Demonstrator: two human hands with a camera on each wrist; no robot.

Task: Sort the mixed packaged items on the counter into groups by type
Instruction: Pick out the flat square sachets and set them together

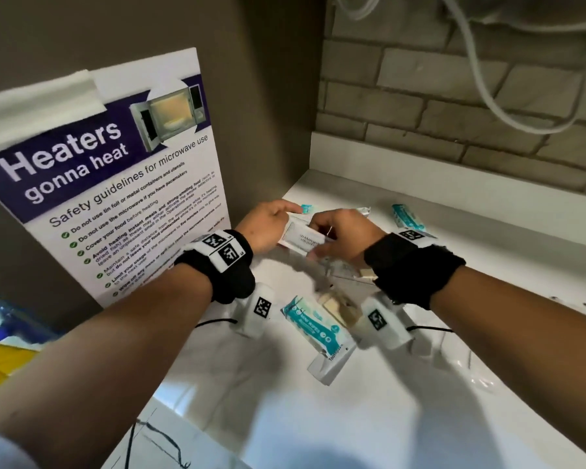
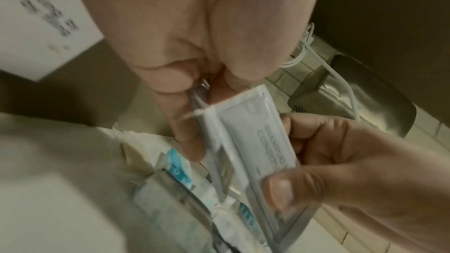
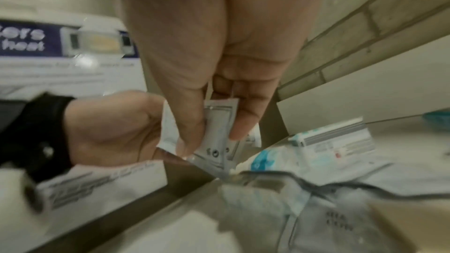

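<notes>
Both hands hold white sachets above the bench's back-left corner.

The left hand [image 1: 268,225] pinches the left end of a small stack of flat white sachets [image 1: 300,239], thumb on top, fingers curled beneath; the right hand [image 1: 344,238] grips the front sachet at its other end, thumb and fingers closed on it. The sachets' long axis runs roughly left to right across the head view, printed face towards the camera, lifted clear of the white bench [image 1: 403,418]. A microwave safety poster [image 1: 115,184] leans on the left wall; brick tiling [image 1: 454,106] backs the bench. Below the hands lie a teal wipes pack [image 1: 310,324] over a toothpaste box [image 1: 332,363], near the front-left edge; another teal pack [image 1: 408,216] lies near the back edge.
</notes>
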